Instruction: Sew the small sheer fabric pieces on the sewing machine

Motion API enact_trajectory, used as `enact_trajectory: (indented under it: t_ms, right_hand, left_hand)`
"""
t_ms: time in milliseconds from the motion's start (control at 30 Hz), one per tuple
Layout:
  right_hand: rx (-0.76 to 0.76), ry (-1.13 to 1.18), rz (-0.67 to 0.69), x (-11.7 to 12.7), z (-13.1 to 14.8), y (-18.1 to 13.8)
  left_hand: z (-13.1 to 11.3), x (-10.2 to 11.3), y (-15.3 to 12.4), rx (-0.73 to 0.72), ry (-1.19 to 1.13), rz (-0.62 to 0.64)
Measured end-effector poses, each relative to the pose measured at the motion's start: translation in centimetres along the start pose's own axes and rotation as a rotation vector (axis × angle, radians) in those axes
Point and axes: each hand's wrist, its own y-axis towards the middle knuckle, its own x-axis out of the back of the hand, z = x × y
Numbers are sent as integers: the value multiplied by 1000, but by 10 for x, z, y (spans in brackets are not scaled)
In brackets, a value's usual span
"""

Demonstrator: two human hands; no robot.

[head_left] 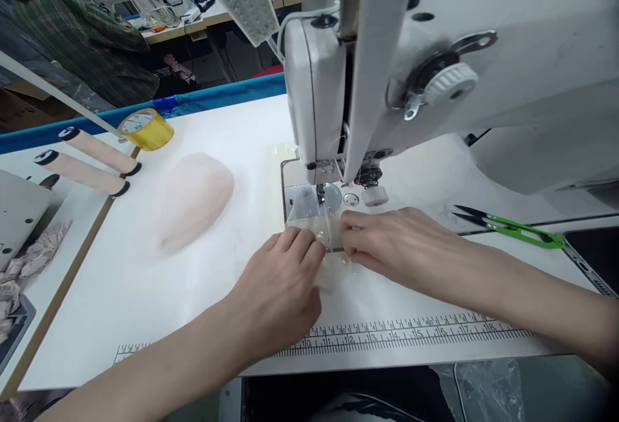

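A thin, sheer piece of fabric (309, 214) lies under the needle and presser foot (320, 193) of a white sewing machine (319, 86). My left hand (285, 283) has its fingers curled down on the near left part of this fabric. On the other side, close to the needle plate (333, 197), my right hand (382, 238) pinches the fabric's right edge with bent fingers. Small shiny spots show on the fabric between both hands. The fingertips are partly hidden. To the left, a pale pink cup-shaped piece (198, 199) lies flat on the white table (159, 306).
Green thread snips (520, 230) lie at the right beside a dark phone-like object (594, 254). Two thread cones (84, 173) and a yellow tape roll (146, 129) are at the left. A printed ruler (387, 337) runs along the front edge. Another person (82, 48) sits behind.
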Motion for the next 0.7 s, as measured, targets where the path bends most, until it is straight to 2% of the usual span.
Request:
enact_trajectory:
  t_ms: [67, 133, 233, 300, 367, 500, 567, 700]
  right_hand:
    - [-53, 112, 23, 6, -2, 4]
    - [-103, 214, 13, 11, -4, 6]
    - [-100, 263, -42, 11, -6, 6]
    - [-75, 206, -94, 5, -7, 5]
    - [-86, 95, -186, -2, -8, 5]
    - [-125, -76, -472, -13, -10, 7]
    - [-131, -106, -575, -15, -12, 9]
    - [-153, -89, -582, -15, -14, 12]
  left_hand:
    - [2, -7, 7, 46, 88, -17]
    - [8, -13, 17, 97, 54, -46]
    - [19, -13, 28, 167, -243, -69]
    - [23, -6, 32, 233, -424, -80]
    - [26, 2, 35, 273, -486, -90]
    - [35, 14, 41, 181, -389, -21]
    - [41, 16, 44, 143, -362, 17]
    - [50, 17, 47, 88, -404, 9]
